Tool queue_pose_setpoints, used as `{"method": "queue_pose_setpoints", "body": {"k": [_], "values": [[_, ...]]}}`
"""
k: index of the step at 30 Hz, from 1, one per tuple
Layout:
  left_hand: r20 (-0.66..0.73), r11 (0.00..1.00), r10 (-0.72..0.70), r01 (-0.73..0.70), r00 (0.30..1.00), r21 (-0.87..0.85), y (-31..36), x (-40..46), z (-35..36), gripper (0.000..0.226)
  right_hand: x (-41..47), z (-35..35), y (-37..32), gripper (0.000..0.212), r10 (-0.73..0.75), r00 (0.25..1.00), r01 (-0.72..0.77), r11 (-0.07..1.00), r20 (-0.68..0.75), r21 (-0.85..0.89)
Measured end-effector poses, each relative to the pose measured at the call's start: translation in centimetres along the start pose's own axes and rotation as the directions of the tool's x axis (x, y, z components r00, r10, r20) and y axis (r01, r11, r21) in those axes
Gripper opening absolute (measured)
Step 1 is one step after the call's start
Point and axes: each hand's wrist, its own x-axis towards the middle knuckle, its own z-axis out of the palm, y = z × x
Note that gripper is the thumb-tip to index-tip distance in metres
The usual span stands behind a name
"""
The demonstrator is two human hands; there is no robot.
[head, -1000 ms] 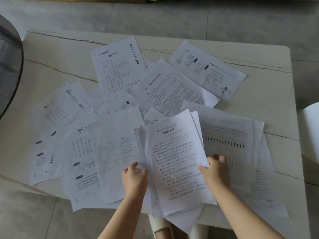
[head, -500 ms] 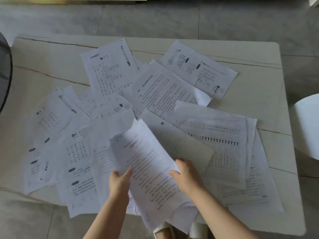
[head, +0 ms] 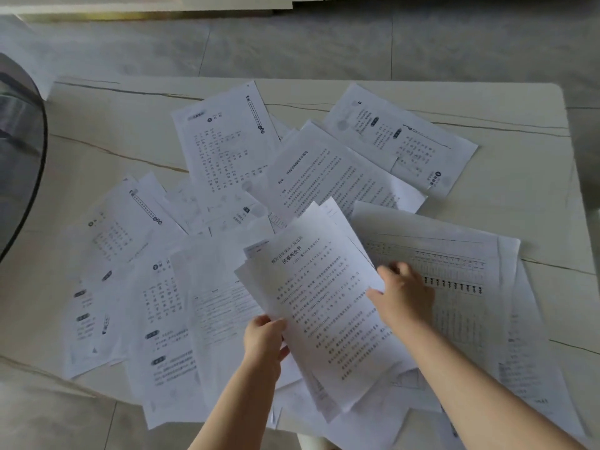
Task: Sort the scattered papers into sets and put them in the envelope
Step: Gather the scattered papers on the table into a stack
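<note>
Several printed sheets lie scattered and overlapping across a pale marble table. A small stack of text pages with a bold heading is tilted above the near middle. My left hand pinches the stack's left edge, thumb on top. My right hand grips its right edge, fingers curled over the paper. To the right lies a sheet of table print. Worksheet pages lie at the back, back right and left. No envelope is in view.
A dark round object stands at the left edge, beside the table. Grey tiled floor lies beyond the far table edge. Some sheets overhang the near table edge. A pale shoe tip shows below the table.
The stack in both hands, bent and lifted half a second ago, has flattened and swung so its top points up and right. The camera view has shifted back slightly.
</note>
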Motion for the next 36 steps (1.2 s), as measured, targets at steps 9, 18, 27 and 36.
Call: {"method": "queue_pose_setpoints", "body": {"k": [9,18,27,36], "values": [[0.057,0.998,0.056,-0.058,0.997,0.025,0.7,0.0,-0.5,0.011,-0.6,-1.3,0.0,0.008,-0.049,0.993,0.013,0.952,0.109,0.305],[0.21,0.995,-0.042,0.021,0.977,0.102,-1.6,-2.5,6.5,0.01,3.4,-6.9,5.9,0.013,0.141,0.989,-0.137,0.988,-0.051,0.078],[0.095,0.993,0.011,-0.022,0.995,0.118,-4.2,-3.3,11.9,0.013,7.2,-7.3,10.9,0.106,-0.045,0.984,0.082,0.973,0.172,-0.215],[-0.059,0.984,0.109,-0.099,0.992,0.15,-6.1,-3.9,12.9,0.027,5.7,-8.1,13.8,0.024,-0.156,0.988,0.155,0.986,0.012,0.062]]}}
